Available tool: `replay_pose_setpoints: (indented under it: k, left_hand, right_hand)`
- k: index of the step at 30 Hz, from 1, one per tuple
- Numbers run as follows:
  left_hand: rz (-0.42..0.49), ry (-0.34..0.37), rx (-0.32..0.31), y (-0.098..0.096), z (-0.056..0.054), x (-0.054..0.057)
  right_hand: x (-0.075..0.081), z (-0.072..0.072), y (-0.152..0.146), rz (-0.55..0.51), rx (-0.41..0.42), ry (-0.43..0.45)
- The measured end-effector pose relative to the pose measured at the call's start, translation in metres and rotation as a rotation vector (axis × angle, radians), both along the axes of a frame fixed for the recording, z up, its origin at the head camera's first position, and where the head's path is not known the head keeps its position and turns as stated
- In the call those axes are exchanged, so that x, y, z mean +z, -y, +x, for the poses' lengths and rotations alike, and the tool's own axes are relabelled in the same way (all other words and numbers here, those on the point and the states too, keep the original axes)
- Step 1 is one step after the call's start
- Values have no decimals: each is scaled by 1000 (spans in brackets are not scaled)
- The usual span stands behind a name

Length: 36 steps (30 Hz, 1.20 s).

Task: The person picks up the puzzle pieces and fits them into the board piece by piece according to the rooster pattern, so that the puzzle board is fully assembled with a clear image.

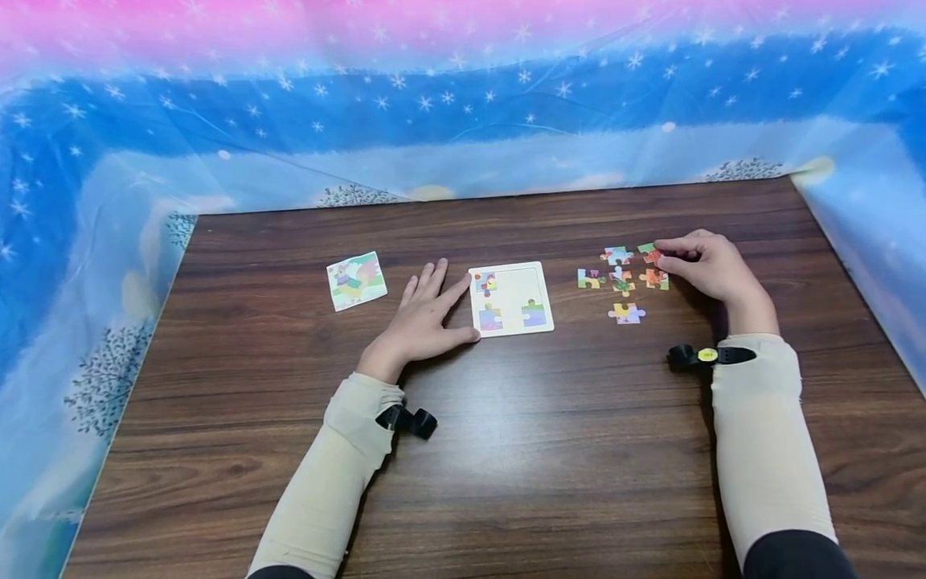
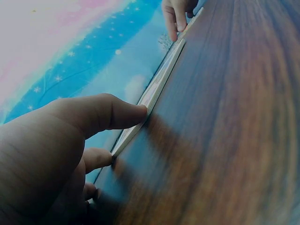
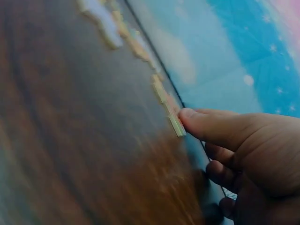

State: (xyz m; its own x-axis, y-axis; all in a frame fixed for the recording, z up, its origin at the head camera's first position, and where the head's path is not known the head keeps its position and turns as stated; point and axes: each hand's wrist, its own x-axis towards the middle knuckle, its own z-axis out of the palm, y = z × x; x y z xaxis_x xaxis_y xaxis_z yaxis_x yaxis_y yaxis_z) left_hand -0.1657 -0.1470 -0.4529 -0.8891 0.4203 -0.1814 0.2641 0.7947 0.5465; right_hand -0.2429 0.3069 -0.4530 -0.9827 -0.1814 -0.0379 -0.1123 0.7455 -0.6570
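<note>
A square white puzzle tray (image 1: 512,297) lies on the table with puzzle pieces in three of its corners, including a purple-and-yellow piece (image 1: 490,317). My left hand (image 1: 427,318) rests beside it with fingers spread; the thumb and index finger touch the tray's left edge. In the left wrist view the thumb (image 2: 126,114) presses against the tray's rim. To the right, my right hand (image 1: 712,269) pinches a green-and-red puzzle piece (image 1: 649,252) between thumb and index finger. An orange puzzle piece (image 1: 655,279) lies just below it. The right wrist view is blurred around the fingertips.
Several loose pieces lie left of my right hand, among them a blue one (image 1: 617,256) and a yellow-and-purple one (image 1: 626,314). A square picture card (image 1: 357,281) lies left of my left hand. Snowflake-patterned cloth (image 1: 463,104) hangs around the wooden table (image 1: 506,458).
</note>
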Motion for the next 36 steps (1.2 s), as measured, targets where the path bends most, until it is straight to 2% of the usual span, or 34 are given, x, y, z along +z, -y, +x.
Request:
replay_pose_setpoints:
  k: [7,14,20,30,36]
  left_hand:
    - [5,4,5,1,1,1]
    - [-1,3,4,1,2,2]
    - [3,12,3,-1,1,3]
    - [-4,13,7,0,2,5]
    - [2,19,5,-1,0,5]
  right_hand:
    - [0,-1,4,-10,-64,-75]
    - [-1,-3,3,1,-12,5]
    - [-4,-4,2,17,-14,13]
    - [-3,-2,8,79,-28,-85]
    - [0,0,10,91,-48,-95]
